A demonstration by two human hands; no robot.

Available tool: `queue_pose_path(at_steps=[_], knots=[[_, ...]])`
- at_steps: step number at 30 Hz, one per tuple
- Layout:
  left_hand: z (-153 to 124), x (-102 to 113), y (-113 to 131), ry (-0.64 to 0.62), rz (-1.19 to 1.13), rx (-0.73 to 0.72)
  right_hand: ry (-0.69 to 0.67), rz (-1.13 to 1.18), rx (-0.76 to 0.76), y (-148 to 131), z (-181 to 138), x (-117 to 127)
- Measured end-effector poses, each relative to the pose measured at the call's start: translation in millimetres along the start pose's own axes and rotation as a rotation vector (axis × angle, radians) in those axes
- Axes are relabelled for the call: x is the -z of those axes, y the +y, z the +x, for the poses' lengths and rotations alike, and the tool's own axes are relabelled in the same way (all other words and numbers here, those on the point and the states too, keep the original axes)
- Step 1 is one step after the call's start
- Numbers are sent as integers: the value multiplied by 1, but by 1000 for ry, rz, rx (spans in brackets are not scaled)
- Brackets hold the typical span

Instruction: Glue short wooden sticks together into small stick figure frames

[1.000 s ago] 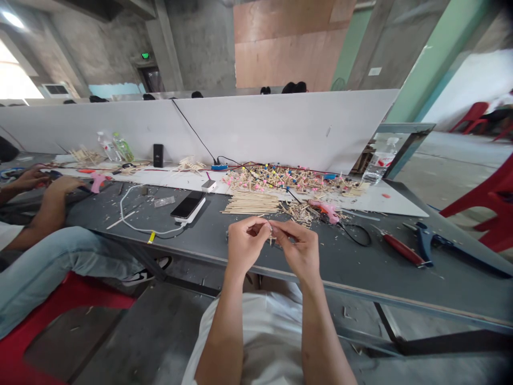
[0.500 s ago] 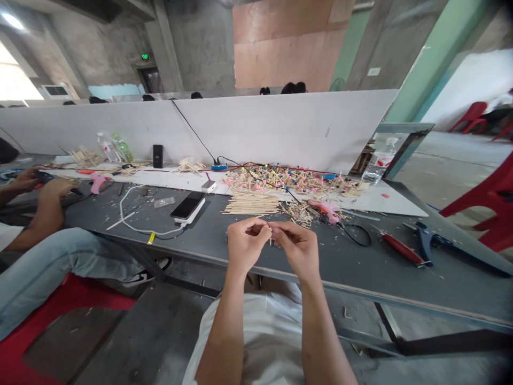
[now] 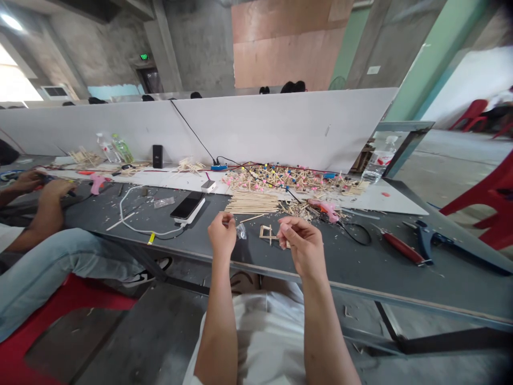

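Note:
My left hand is closed, thumb and fingers pressed together, left of a small crumpled piece of clear plastic. Whatever it may hold is too small or hidden to make out. My right hand is closed in a pinch, its fingertips overlapping the right side of a small wooden stick frame. The view does not settle whether those fingers touch the frame. Beyond both hands lies a row of thin wooden sticks, with one loose stick in front of it.
A heap of coloured-tip sticks lies at the back. To the right are a pink glue gun, a red-handled tool and a blue-handled tool. A phone rests on the left. A co-worker's hand is farther left.
My hands have parted, the left moving left and the right slightly right. The stick frame, the clear plastic and a loose stick now show between and beyond them.

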State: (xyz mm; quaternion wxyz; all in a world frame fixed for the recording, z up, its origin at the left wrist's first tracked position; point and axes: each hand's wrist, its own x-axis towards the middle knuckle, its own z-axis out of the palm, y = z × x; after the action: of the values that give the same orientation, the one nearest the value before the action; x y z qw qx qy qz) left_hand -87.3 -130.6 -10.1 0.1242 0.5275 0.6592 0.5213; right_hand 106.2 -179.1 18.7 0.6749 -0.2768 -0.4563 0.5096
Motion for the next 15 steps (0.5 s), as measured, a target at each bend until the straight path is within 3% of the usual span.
queue_pose_path(at_steps=[5, 15], knots=[[4, -9, -17, -100, 289, 45, 9, -30, -12, 0, 1, 0], [-4, -19, -15, -327, 480, 34, 69, -8, -23, 0, 2, 1]])
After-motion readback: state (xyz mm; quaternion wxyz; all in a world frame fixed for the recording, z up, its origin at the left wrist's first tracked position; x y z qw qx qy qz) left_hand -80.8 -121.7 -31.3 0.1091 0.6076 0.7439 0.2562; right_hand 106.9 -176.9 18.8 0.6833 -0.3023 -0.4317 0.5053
